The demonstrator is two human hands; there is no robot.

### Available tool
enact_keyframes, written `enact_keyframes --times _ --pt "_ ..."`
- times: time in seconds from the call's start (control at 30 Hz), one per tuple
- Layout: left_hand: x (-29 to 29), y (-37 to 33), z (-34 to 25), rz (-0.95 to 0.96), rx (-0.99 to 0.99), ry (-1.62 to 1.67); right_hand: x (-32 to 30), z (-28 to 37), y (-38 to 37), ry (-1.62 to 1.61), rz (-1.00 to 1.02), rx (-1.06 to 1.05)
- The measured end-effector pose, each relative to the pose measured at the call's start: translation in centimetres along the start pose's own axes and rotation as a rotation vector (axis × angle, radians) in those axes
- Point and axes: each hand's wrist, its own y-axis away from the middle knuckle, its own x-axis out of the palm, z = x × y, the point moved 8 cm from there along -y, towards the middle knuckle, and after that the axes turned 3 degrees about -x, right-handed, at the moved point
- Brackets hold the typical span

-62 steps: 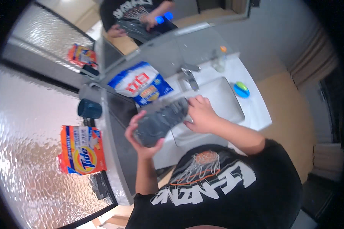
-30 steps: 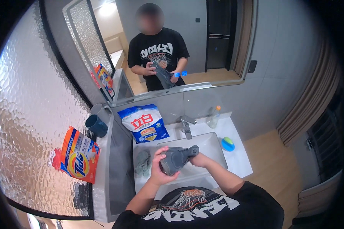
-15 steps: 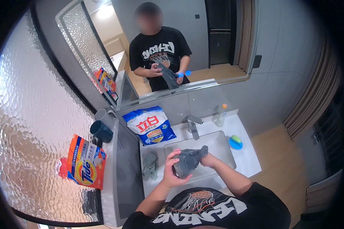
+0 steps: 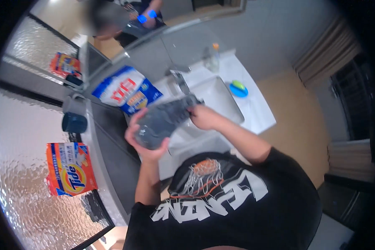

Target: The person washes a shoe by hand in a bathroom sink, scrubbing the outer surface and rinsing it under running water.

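Observation:
A dark grey shoe [image 4: 164, 118], blurred by motion, is held tilted over the near left part of the white sink [image 4: 233, 104]. My left hand [image 4: 148, 139] wraps round its broad rounded end, thumb on the near side and fingers on the far side. At the narrower end, my right hand [image 4: 205, 117] is closed against the shoe, its fingertips partly hidden. A chrome faucet [image 4: 180, 81] stands just beyond the shoe.
A blue and white detergent bag [image 4: 127, 89] lies left of the faucet. An orange detergent bag [image 4: 71, 168] and a dark blue cup [image 4: 74, 122] are on the left ledge. Right of the sink are a clear bottle [image 4: 213, 60] and green soap on a blue dish [image 4: 238, 89].
The view has shifted and tipped downward. Both hands have turned the shoe, so more of its length faces me. The grey cloth seen left of the sink is now hidden.

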Motion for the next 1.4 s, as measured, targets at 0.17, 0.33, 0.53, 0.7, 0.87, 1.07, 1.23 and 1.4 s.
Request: enact_keyframes --times 0.17,0.33,0.53,0.7,0.87,1.07,1.23,1.4 --pt "-2.1 -0.4 -0.5 -0.216 -0.175 0.376 -5.8 6.4 6.4 0.168 -0.249 -0.117" --pt "-3.3 -1.5 -3.1 -0.293 -0.179 0.388 -7.8 10.8 9.8 0.166 -0.241 -0.185" --pt "-4.0 -1.6 -3.8 -0.313 -0.135 0.407 -7.8 11.9 8.4 0.165 -0.187 -0.193" --pt "-3.6 -1.2 -3.9 -0.310 -0.139 0.384 -6.9 11.1 6.9 0.150 -0.199 -0.139" --pt "-4.0 -1.0 -3.3 -0.319 -0.147 0.394 -5.5 10.4 5.7 0.111 -0.168 -0.106" --pt "-1.2 -2.0 -3.7 -0.261 -0.141 0.513 -4.9 8.3 3.4 0.066 -0.260 -0.043" --pt "-1.5 -0.3 -1.2 -0.195 -0.173 0.505 -1.3 5.3 1.9 -0.137 -0.296 -0.054" --pt "-2.5 3.0 -0.2 -0.233 -0.253 0.483 2.0 4.3 2.7 -0.245 -0.179 -0.159"
